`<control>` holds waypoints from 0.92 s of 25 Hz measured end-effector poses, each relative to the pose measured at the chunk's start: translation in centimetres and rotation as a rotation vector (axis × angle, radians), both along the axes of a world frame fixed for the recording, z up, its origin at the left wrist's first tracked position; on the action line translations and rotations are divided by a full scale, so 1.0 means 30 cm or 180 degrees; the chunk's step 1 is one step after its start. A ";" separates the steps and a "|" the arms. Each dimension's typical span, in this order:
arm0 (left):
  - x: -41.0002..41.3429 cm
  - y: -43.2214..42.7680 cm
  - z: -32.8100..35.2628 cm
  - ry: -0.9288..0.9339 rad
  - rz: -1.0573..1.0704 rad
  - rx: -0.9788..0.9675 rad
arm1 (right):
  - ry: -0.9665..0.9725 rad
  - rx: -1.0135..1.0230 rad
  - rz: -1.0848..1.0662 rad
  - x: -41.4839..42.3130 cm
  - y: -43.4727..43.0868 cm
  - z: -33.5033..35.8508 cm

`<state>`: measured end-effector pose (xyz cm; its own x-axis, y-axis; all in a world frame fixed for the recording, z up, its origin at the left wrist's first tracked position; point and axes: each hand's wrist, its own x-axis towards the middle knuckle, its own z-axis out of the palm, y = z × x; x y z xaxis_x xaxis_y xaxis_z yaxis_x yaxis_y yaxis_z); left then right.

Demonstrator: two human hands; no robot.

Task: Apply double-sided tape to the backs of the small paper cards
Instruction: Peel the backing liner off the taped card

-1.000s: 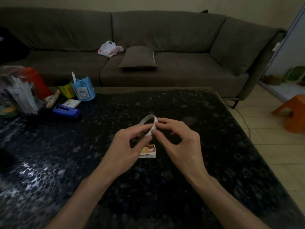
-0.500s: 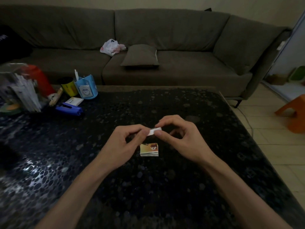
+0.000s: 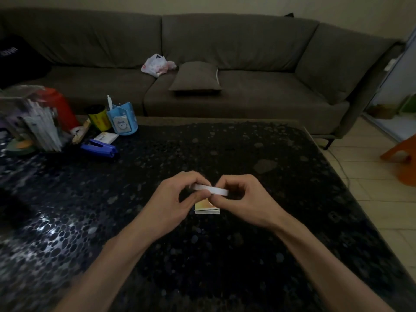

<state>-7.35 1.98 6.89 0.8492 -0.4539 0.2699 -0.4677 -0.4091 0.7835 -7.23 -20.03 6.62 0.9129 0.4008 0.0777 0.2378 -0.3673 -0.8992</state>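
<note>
A thin white ring of double-sided tape (image 3: 211,190) is held edge-on above the middle of the dark table (image 3: 247,255). My left hand (image 3: 173,203) pinches its left side with curled fingers. My right hand (image 3: 242,199) pinches its right side between thumb and forefinger. Just below the hands a small stack of paper cards (image 3: 206,209) lies flat on the table, orange-yellow picture side showing, partly covered by my fingers.
At the table's back left stand a blue pen cup (image 3: 122,119), a yellow can (image 3: 99,118), a red bottle (image 3: 59,108), a clear holder of white sticks (image 3: 33,129), a blue stapler (image 3: 99,148) and a white pad (image 3: 105,137). A grey sofa (image 3: 202,70) lies behind; an orange stool (image 3: 403,161) at right.
The tape ring was raised upright as a loop, then turned down flat and edge-on between both hands. Both hands have closed in tighter over the card stack.
</note>
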 end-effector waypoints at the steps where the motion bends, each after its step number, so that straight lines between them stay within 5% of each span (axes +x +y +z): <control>1: 0.001 -0.005 -0.003 0.0048 -0.0039 -0.0090 | 0.0001 0.0093 -0.0032 0.000 0.001 0.001; 7: 0.004 0.037 0.025 0.0419 -0.0016 -0.0688 | 0.0449 0.0941 0.0020 -0.011 -0.030 0.044; 23: 0.009 0.024 0.010 -0.0071 0.0158 -0.0211 | 0.0249 0.0592 -0.0092 -0.002 -0.016 0.033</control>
